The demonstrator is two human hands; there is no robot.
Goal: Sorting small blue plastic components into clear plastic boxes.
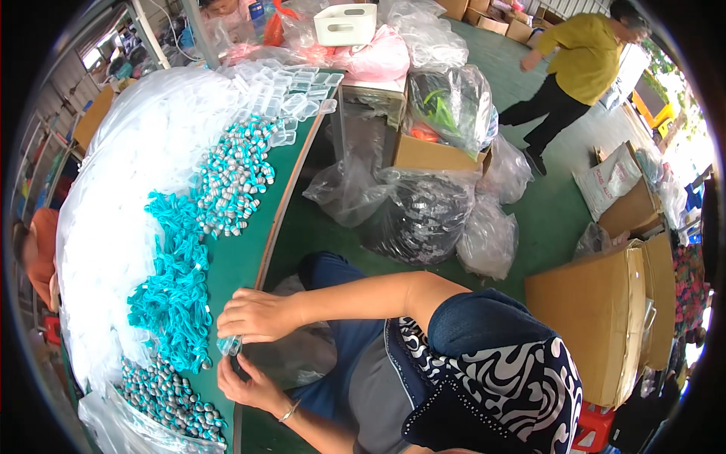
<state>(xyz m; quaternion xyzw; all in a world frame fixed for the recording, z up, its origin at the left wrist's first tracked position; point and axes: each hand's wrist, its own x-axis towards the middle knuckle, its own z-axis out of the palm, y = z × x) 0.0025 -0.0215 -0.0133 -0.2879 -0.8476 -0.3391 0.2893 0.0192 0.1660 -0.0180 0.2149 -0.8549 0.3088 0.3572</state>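
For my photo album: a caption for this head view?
Two hands hold a small clear case beside teal cords.

Clear plastic, teal cord and matt green worktop

The small case (229, 346) pinched between the left hand (253, 386) and right hand (257, 315) is clear, glossy plastic, like the empty cases (291, 94) heaped farther along. The cords (175, 284) look like soft teal fibre; the small capsules (231, 178) shine silver and teal. The worktop (242, 257) is smooth, matt green. Thin glossy plastic bags (423, 216) lie beside matt brown cardboard boxes (594, 310).
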